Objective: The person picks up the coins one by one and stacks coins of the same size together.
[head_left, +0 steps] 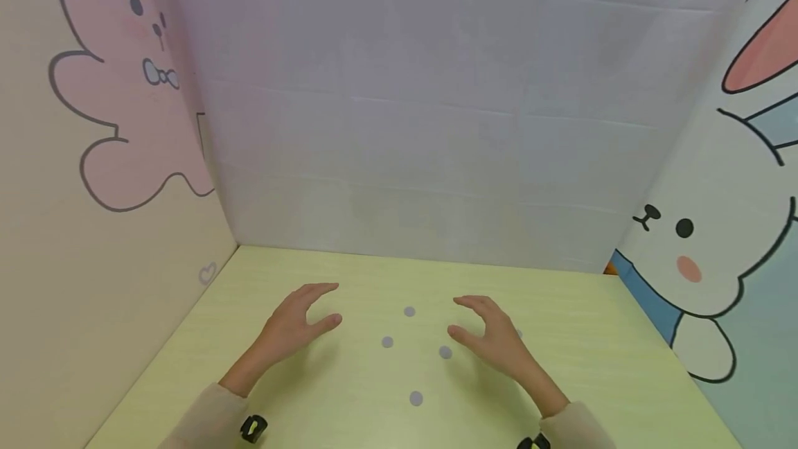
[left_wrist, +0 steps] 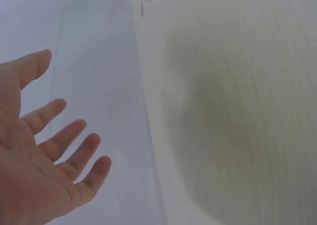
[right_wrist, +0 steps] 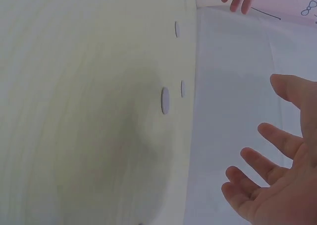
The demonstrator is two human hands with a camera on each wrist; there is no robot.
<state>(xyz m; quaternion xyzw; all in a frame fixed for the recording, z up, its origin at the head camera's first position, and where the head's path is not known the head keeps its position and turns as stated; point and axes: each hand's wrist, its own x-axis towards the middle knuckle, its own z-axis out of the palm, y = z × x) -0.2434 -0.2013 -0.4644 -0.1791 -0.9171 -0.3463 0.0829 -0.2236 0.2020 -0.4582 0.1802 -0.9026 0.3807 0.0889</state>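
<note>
I see 5 flat grey discs scattered across the middle of the table, 4 in a loose group and 1 partly hidden behind a hand. A person's left hand hovers above the table's left half, fingers spread and thumb well apart from them, palm turned toward the table's middle. The right hand mirrors it above the table's right half, thumb and fingers likewise apart. Both throw soft shadows on the table. Pale sleeves come in from its near side, with 2 small black fittings beside the cuffs.

The table is pale yellow, faintly streaked. Along its far edge rises a whitish sheet crossed by fold creases. At its left edge stands a cream panel printed with a pink bear-like figure in a bow tie, a small heart outline close to the table. At its right edge, a blue panel carries a white rabbit with a pink cheek.
</note>
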